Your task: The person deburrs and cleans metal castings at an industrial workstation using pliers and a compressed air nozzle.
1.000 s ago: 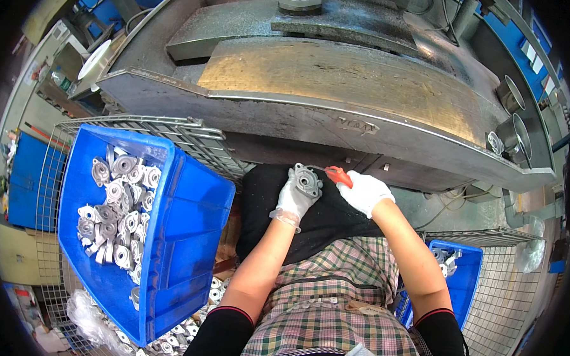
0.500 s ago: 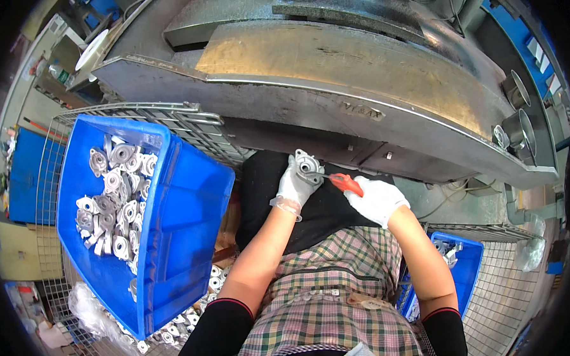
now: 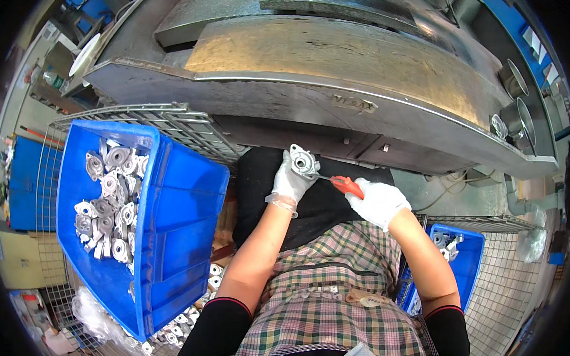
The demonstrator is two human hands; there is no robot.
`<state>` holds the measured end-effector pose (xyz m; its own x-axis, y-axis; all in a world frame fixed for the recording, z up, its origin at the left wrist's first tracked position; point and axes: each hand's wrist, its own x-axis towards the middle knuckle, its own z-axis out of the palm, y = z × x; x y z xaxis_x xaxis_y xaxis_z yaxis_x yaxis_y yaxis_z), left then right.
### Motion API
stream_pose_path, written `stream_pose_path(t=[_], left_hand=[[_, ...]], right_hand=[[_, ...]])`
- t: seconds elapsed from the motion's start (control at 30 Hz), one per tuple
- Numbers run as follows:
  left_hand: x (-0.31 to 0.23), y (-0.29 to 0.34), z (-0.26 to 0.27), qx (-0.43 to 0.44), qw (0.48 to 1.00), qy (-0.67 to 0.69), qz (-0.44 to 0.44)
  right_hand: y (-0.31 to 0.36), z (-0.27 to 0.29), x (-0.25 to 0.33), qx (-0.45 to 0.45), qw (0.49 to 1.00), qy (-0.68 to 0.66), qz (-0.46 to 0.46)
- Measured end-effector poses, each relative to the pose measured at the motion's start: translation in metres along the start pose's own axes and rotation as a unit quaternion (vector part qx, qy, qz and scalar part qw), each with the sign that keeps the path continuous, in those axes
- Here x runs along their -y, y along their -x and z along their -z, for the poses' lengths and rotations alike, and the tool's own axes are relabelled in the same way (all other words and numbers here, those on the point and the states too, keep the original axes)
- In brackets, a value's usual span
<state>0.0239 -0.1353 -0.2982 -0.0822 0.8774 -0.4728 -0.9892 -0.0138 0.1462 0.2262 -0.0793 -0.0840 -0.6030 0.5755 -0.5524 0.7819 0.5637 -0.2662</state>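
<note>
In my gloved left hand (image 3: 292,181) sits a silver cast metal part (image 3: 303,161) with a round centre opening and flanged ears, held above my lap. My gloved right hand (image 3: 378,201) is closed around the red handle of a hand tool (image 3: 346,186). Its thin metal shaft reaches left to the lower edge of the part; the tip is too small to make out. Many similar castings (image 3: 109,196) lie heaped in a tilted blue bin (image 3: 184,218) on my left.
A large metal workbench (image 3: 341,59) spans the space ahead of me. Wire mesh baskets stand on both sides, with more castings (image 3: 176,329) under the left bin. At my right, a smaller blue bin (image 3: 475,263) holds metal parts. Metal cups (image 3: 519,124) stand at the bench's right end.
The casting has turned slightly in my left hand, and the tool's shaft has dropped from across its face to its lower edge. My head view has shifted a little.
</note>
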Motion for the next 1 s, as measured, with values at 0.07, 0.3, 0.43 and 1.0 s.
stream_pose_path(t=[0.07, 0.3, 0.43, 1.0], left_hand=[[-0.001, 0.001, 0.001, 0.006, 1.000, -0.003, -0.004], [0.001, 0.005, -0.006, 0.010, 1.000, -0.004, -0.010], [0.000, 0.002, -0.002, 0.015, 0.998, 0.059, -0.009], [0.006, 0.058, -0.049, 0.086, 0.995, 0.038, 0.023]], right_hand=[[-0.002, -0.003, -0.005, -0.012, 1.000, 0.009, -0.003], [-0.004, -0.003, -0.012, -0.019, 0.999, 0.013, -0.022], [-0.003, -0.008, -0.012, -0.033, 0.999, 0.009, -0.007], [0.099, 0.040, -0.084, -0.374, 0.894, -0.245, -0.007]])
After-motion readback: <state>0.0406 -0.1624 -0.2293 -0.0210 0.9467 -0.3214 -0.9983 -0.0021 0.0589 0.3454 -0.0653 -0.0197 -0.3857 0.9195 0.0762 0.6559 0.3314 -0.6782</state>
